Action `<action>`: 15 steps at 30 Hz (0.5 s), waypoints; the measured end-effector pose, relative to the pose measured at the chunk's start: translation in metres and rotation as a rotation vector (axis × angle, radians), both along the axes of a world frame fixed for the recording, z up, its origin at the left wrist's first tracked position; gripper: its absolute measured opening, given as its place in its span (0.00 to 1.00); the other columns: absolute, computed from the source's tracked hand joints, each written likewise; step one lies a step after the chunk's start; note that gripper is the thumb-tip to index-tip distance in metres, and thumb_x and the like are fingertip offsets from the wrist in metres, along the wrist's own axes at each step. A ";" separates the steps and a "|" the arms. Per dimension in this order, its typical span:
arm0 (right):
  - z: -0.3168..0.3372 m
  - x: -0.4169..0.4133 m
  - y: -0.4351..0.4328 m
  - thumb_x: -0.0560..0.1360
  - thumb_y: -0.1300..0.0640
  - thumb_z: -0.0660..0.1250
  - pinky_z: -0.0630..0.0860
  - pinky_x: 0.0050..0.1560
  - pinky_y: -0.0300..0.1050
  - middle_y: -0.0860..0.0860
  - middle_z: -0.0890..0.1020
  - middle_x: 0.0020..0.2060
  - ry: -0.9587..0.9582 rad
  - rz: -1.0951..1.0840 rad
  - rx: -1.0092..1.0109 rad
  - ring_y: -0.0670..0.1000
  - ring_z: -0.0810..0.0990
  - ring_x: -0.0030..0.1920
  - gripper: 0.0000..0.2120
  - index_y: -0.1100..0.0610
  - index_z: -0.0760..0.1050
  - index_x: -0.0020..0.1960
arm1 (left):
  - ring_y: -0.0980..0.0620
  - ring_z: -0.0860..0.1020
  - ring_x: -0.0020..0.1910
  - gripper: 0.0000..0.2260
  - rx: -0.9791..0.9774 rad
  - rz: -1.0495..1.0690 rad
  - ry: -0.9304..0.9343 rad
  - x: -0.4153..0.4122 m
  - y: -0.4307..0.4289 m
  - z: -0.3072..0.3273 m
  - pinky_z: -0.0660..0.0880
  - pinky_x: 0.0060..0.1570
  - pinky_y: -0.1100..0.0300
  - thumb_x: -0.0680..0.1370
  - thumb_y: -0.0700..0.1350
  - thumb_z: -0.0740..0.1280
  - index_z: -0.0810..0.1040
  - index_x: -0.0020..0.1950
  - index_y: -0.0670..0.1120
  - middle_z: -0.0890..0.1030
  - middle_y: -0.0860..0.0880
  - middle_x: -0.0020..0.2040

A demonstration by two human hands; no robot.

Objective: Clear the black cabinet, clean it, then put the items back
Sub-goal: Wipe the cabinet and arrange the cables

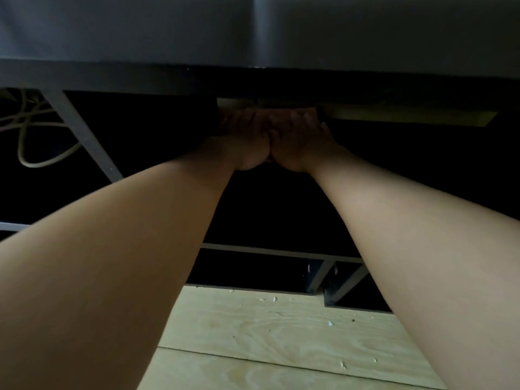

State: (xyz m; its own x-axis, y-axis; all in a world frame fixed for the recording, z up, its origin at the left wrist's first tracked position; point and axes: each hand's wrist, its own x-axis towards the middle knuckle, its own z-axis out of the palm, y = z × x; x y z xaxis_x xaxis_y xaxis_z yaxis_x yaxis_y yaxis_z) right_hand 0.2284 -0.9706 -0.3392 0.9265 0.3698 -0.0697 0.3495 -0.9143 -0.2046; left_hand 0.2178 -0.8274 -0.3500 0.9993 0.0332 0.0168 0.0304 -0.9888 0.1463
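Note:
The black cabinet fills the view, its top board running across above a dark open compartment. Both my arms reach into that compartment. My left hand and my right hand lie side by side, touching each other, fingers pointing inward just under the top board. A dark block-shaped item sits against the left hand. A flat pale-yellow item lies to the right of the right hand, with its near end at the thumb. It is too dark to tell whether either hand grips anything.
A slanted grey divider separates a left compartment holding a coiled white cable. A lower shelf edge and small black compartments sit below. Pale plywood floor carries small white crumbs.

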 end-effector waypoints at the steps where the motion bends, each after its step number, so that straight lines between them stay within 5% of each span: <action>1: 0.000 -0.005 -0.004 0.83 0.39 0.43 0.42 0.78 0.61 0.51 0.48 0.82 0.006 0.000 -0.002 0.57 0.43 0.81 0.26 0.39 0.49 0.81 | 0.45 0.59 0.78 0.34 -0.026 -0.012 -0.004 -0.005 -0.003 0.001 0.53 0.77 0.47 0.76 0.65 0.44 0.59 0.80 0.51 0.60 0.46 0.80; 5: 0.002 -0.031 -0.027 0.83 0.38 0.42 0.42 0.78 0.60 0.49 0.47 0.82 0.023 -0.021 -0.008 0.56 0.43 0.81 0.27 0.37 0.47 0.81 | 0.47 0.51 0.80 0.28 0.027 -0.026 0.020 -0.036 -0.027 0.002 0.46 0.78 0.49 0.84 0.58 0.45 0.50 0.82 0.48 0.52 0.46 0.82; 15: 0.004 -0.115 -0.113 0.82 0.40 0.40 0.40 0.79 0.59 0.50 0.44 0.82 0.040 -0.029 -0.059 0.55 0.39 0.81 0.27 0.38 0.41 0.81 | 0.49 0.44 0.81 0.29 0.111 0.006 0.097 -0.132 -0.123 0.014 0.42 0.79 0.50 0.84 0.57 0.43 0.44 0.82 0.47 0.46 0.47 0.83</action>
State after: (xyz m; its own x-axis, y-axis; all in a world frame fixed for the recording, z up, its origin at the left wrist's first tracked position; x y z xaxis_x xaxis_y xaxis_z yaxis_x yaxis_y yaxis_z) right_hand 0.1130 -1.0838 -0.3353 0.9327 0.3374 -0.1276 0.3158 -0.9347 -0.1633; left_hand 0.0861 -0.9507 -0.3364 0.9962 0.0422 -0.0761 0.0447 -0.9985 0.0318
